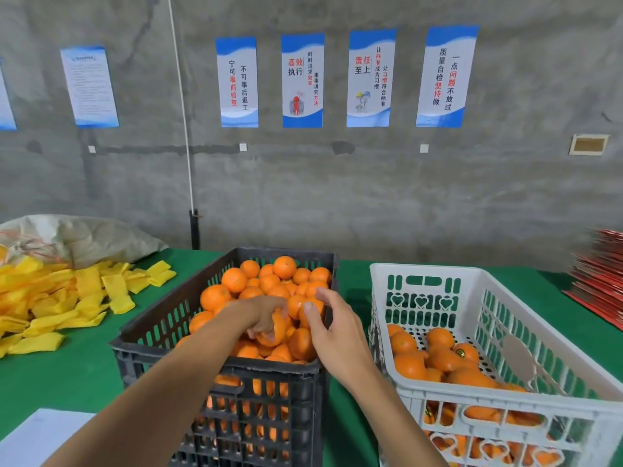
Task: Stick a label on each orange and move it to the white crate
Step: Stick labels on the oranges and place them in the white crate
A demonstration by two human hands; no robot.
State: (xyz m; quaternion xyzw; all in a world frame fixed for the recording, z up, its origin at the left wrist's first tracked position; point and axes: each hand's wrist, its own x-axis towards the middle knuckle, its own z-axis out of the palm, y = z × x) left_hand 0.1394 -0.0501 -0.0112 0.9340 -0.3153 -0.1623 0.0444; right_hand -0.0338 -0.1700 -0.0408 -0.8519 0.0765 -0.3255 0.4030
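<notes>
A black crate in the middle is piled with oranges. My left hand reaches into the pile and grips one orange from above. My right hand hovers just right of it over the pile, thumb and fingers apart and relaxed, holding nothing that I can see. To the right stands the white crate with several oranges lying in it; one of them carries a small label.
The crates stand on a green table. Yellow foam sleeves lie heaped at the left by a grey sack. A white sheet lies at the near left. Red flat packs are stacked at the far right.
</notes>
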